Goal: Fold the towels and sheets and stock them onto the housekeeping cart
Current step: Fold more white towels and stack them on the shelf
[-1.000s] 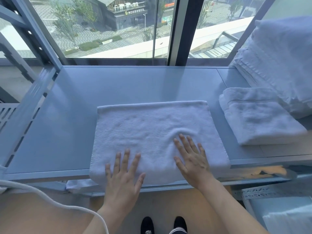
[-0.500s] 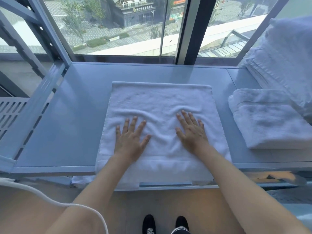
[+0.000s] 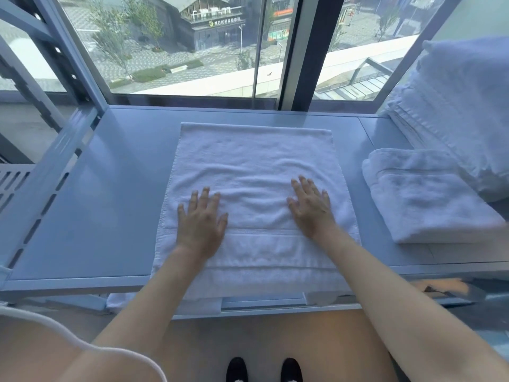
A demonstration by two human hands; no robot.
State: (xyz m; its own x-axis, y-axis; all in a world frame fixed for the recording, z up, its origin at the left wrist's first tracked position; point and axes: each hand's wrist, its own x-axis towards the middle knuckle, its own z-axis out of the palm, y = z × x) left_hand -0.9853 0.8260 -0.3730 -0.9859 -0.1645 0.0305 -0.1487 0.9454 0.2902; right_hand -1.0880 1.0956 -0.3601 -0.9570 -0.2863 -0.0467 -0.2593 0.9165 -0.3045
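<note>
A white folded towel lies flat in the middle of the pale blue cart shelf, its near edge hanging slightly over the shelf's front. My left hand presses flat on the towel's left half, fingers straight and spread. My right hand presses flat on its right half in the same way. Both palms face down and hold nothing.
A second folded white towel sits on the shelf to the right. Behind it rises a tall stack of white linen. A slotted metal upright frames the shelf's left side. A window runs along the back.
Both hands have slid forward over the towel, away from me, and the towel has shifted deeper onto the shelf. It now reaches farther toward the window.
</note>
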